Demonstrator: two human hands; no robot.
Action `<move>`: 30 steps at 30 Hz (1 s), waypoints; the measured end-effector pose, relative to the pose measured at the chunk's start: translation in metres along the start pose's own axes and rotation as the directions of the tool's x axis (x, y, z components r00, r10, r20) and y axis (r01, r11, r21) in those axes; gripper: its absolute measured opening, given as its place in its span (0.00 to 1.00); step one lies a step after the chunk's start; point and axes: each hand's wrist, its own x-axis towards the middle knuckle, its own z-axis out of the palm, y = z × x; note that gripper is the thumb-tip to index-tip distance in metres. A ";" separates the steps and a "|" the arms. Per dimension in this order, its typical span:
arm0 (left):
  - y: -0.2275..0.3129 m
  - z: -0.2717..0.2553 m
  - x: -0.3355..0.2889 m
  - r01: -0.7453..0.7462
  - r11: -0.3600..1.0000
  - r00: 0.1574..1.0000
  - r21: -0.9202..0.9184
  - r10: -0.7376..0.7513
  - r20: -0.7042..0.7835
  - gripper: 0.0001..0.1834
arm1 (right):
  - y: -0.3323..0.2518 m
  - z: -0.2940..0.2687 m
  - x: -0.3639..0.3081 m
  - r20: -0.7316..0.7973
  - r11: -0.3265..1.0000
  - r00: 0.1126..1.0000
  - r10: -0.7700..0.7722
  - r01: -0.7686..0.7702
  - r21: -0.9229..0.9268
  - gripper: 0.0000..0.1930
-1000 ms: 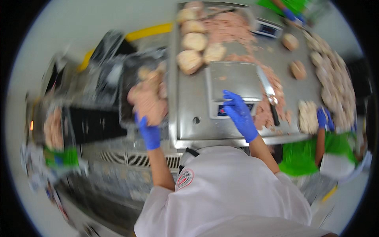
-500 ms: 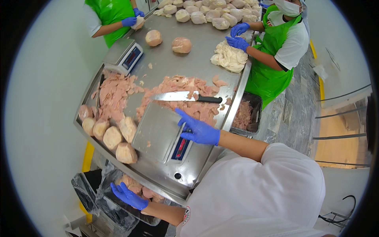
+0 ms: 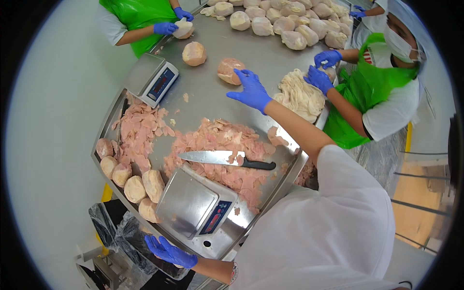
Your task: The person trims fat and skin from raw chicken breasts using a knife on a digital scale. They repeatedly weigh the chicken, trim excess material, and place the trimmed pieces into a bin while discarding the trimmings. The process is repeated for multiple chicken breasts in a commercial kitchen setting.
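Note:
My right hand (image 3: 252, 92), in a blue glove, reaches far over the steel table with thumb and fingers spread. Its fingertips meet the right edge of a rounded raw poultry piece (image 3: 230, 71) without closing round it. My left hand (image 3: 170, 252), also gloved in blue, is open beyond the near left table edge, fingers extended, above a dark bin; it appears to hold nothing. Between my arms stands a kitchen scale (image 3: 188, 195). A black-handled knife (image 3: 212, 157) lies on a heap of thin pink meat slices (image 3: 217, 137). Another rounded piece (image 3: 194, 53) sits farther left.
Several rounded pieces (image 3: 134, 189) line the left table edge by more slices (image 3: 137, 125). A second scale (image 3: 152, 79) stands behind them. Pale skins (image 3: 302, 94) lie at right, near a co-worker in a green apron (image 3: 350, 118). Another co-worker's hands hold a piece (image 3: 183, 29). Whole pieces (image 3: 295, 39) crowd the far end.
My right hand has moved from above the near scale up to the rounded piece. My left hand stays low beside the table, still open. The view has shifted slightly.

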 end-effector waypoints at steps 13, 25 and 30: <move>0.076 0.075 -0.047 0.082 0.992 0.984 0.099 -0.096 0.149 0.23 | 0.050 0.060 0.158 0.539 0.908 0.773 0.335 -0.111 -0.404 0.43; 0.128 0.174 -0.104 0.024 0.957 0.632 -0.288 0.209 0.746 0.24 | 0.070 -0.035 -0.041 0.447 0.952 0.867 0.221 -0.091 -0.293 0.46; 0.119 0.173 -0.139 0.472 0.838 0.472 -0.275 0.024 0.881 0.24 | 0.104 -0.040 -0.106 0.348 0.932 0.908 0.234 -0.311 0.185 0.43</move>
